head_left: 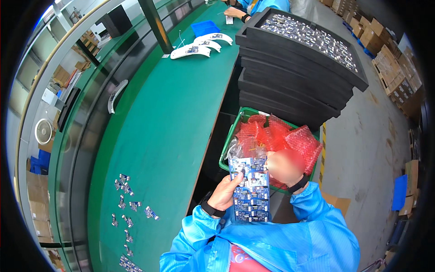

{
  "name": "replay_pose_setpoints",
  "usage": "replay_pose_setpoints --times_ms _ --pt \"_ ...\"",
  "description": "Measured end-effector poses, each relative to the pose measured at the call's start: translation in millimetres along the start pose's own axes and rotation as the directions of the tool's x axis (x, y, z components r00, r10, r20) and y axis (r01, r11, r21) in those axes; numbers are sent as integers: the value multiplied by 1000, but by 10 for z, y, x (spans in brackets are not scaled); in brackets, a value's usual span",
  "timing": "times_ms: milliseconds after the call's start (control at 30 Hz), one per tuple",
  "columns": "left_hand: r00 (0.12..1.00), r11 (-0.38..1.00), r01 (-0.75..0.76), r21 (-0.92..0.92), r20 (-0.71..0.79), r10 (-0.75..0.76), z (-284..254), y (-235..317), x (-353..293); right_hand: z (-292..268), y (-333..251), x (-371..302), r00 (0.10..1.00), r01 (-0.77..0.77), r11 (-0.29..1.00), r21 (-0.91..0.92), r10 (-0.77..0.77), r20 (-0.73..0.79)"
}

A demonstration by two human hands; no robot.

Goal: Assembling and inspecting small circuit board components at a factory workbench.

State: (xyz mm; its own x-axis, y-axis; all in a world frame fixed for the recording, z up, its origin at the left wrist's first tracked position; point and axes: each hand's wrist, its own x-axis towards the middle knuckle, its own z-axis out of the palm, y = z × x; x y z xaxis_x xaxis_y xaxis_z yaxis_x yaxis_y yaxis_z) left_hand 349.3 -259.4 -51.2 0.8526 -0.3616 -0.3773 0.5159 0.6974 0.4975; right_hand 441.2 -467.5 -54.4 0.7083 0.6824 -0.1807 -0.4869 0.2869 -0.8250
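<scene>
"Where's the board?"

"The board (251,195), a blue panel of repeated sections, is up in front of the person's body, just right of the table's near edge."

"And the grip?"

"The left hand (224,190) is closed on its left edge, thumb lying over the face. The right hand (284,167) is at the upper right edge, but it's blurred; I can't tell whether its fingers grip."

"What's right behind the board?"

"A green bin (224,156). Red bubble wrap (303,140) fills much of it, and a clear bag (235,149) sits near its left side. The board's upper end overlaps the bin in this view."

"And on the table?"

"The table (163,118) is green. Small boards (134,206) lie scattered on its near left part, some in a cluster, others apart."

"Farther off?"

"Past the bin stand stacked black trays (290,90), the top one spread with small pieces (308,38). Left of the stack, at the table's far end, are curved white parts (190,51) with boards on them, beside a blue tray (205,28). Another curved part (118,96) lies at the table's left edge."

"Anyone else?"

"A co-worker's hand (234,12), at the far end, by a small white piece (229,20). Cartons (374,36) stand at the far right."
</scene>
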Motion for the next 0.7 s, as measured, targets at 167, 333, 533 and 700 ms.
replay_pose_setpoints --times_ms 167,333,533,700 --pt "999 1000 28 -5 30 -28 13 -4 99 -134 49 31 999 37 994 98 -40 27" --pt "999 999 40 -10 25 -39 -48 -4 128 -83 -86 23 996 83 980 -181 -89 -26" --pt "1000 996 -2 85 24 0 -43 100 168 -36 -347 16 985 166 673 -721 -143 93" --pt "994 987 40 -157 106 -23 -92 -45 220 -16 -26 43 994 96 971 -219 -82 73"
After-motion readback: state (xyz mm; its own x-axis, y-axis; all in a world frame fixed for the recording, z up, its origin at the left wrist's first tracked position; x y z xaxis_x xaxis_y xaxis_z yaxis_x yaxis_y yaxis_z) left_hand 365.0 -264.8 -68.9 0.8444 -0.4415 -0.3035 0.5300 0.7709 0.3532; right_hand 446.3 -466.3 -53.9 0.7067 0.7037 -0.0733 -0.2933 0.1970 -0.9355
